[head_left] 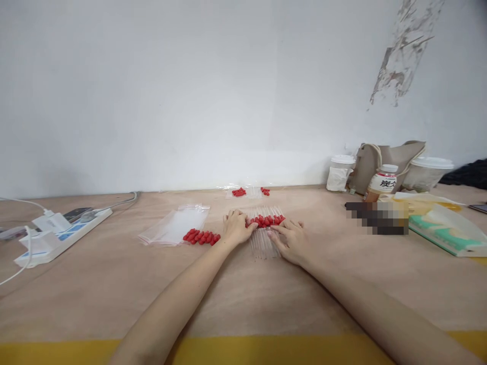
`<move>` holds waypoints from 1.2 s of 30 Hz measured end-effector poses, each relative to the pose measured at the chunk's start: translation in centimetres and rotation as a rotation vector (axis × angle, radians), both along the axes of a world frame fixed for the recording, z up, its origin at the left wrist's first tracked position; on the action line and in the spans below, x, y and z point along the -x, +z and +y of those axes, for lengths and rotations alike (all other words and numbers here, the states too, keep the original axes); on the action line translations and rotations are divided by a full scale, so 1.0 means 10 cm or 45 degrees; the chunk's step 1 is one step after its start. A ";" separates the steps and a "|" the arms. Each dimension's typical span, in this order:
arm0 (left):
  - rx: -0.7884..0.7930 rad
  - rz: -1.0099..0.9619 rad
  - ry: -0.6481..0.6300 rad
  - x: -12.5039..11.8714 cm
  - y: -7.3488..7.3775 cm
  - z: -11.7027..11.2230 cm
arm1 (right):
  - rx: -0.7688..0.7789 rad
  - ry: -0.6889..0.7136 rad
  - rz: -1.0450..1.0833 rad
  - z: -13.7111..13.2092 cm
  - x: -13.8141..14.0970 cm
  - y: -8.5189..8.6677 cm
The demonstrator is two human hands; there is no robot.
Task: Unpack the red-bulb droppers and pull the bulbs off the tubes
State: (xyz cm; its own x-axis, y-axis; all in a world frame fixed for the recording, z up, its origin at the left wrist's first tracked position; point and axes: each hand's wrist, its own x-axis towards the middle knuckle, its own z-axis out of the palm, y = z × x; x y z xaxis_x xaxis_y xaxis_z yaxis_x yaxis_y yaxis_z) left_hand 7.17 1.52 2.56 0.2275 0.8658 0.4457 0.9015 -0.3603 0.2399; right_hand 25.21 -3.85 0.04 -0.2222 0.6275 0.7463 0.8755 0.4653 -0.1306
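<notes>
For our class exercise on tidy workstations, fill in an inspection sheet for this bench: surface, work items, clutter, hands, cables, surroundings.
Surface: tan paper-covered table, yellow front edge.
Job's things: row of clear plastic tubes with red caps; loose red caps; stack of clear plastic bags.
Clutter: white lidded paper cups, beige cloth bag, white-capped bottle, green tissue pack.
Hands: left hand and right hand rest on the tubes.
Cables: white power strip with white cables, far left.
Surroundings: white wall, peeling patch upper right.

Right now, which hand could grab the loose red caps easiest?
Probably the left. The left hand lies just beside the loose red caps, while the right hand rests farther off, across the clear tubes.
</notes>
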 end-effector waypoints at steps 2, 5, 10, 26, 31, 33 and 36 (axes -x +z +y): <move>-0.090 -0.046 0.057 0.06 0.01 -0.08 | -0.042 -0.036 0.077 0.04 -0.05 -0.03; -0.254 -0.101 0.023 0.26 0.03 -0.29 | -0.078 -0.051 0.160 0.07 -0.10 -0.06; -0.372 -0.053 -0.217 0.74 -0.01 -0.67 | -0.160 0.136 0.073 -0.03 -0.01 -0.02; -0.417 0.073 -0.511 0.80 -0.14 -0.81 | -0.229 0.472 -0.255 -0.19 0.34 -0.08; -0.341 0.126 -0.521 0.71 -0.12 -0.84 | -0.262 0.471 -0.281 -0.21 0.36 -0.07; -0.318 0.162 -0.552 0.67 -0.13 -0.84 | -0.288 0.477 -0.302 -0.23 0.37 -0.06; -0.302 0.160 -0.577 0.64 -0.14 -0.84 | -0.333 0.508 -0.315 -0.24 0.36 -0.05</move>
